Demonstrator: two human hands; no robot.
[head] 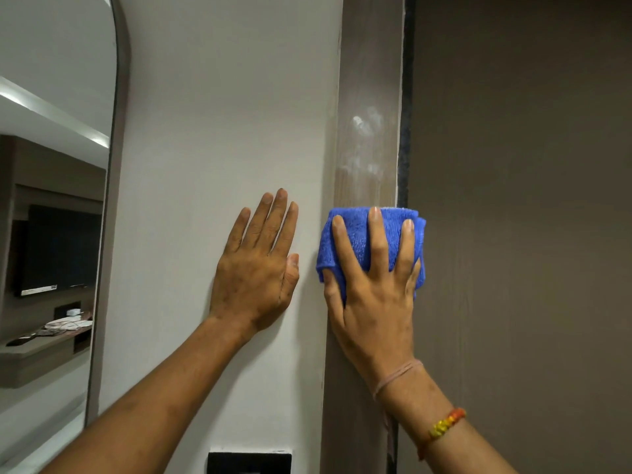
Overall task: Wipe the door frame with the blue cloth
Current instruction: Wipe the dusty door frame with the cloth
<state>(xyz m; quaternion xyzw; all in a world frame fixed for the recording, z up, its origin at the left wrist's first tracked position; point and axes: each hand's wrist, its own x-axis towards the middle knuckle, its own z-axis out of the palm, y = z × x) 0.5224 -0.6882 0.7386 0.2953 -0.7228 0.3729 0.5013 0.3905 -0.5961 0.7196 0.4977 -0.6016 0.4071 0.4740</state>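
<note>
A brown wooden door frame (371, 97) runs vertically through the middle right, with whitish dusty smears above the cloth. My right hand (374, 289) presses a folded blue cloth (359, 234) flat against the frame, fingers spread over it. My left hand (260, 265) lies flat on the white wall (222, 114) just left of the frame, fingers together, holding nothing.
The brown door (519, 200) fills the right side, with a dark seal strip (405, 114) beside the frame. A tall arched mirror (51, 200) hangs at the left. A black switch plate (249, 462) sits low on the wall.
</note>
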